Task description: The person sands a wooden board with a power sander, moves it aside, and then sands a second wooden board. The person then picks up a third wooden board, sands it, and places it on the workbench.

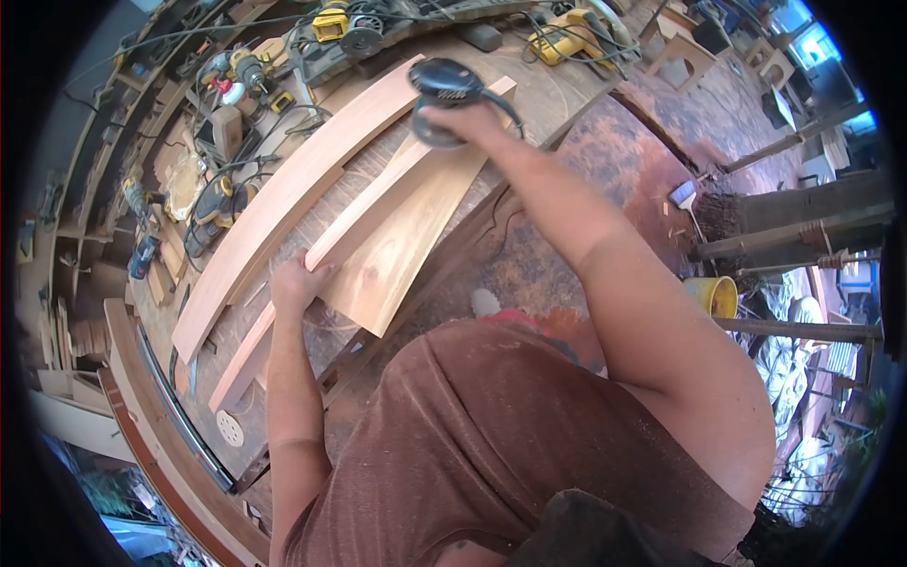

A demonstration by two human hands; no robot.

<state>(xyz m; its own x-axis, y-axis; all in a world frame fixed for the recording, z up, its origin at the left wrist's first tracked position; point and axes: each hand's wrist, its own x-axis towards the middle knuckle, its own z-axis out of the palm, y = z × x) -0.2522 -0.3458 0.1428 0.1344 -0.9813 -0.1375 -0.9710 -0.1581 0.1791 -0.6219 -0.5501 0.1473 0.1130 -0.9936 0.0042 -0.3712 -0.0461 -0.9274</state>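
Note:
My right hand (469, 124) is closed around a dark electric sander (446, 83) at the far end of a narrow wooden strip (370, 200). The sander's pad is partly hidden by my hand. Nearer to me, my left hand (297, 285) grips the same strip, with its fingers over one edge and the thumb on the other side. To the right, partly beneath the strip, lies a flat pale board (404, 248). A longer, slightly curved board (274, 219) runs alongside on the left.
Yellow power tools (564, 40) and tangled cords lie along the back of the workbench (548, 85). Drills (250, 74) and more tools crowd its left side. A round sanding disc (229, 428) rests at the near corner. On the right stands a yellow bucket (715, 297).

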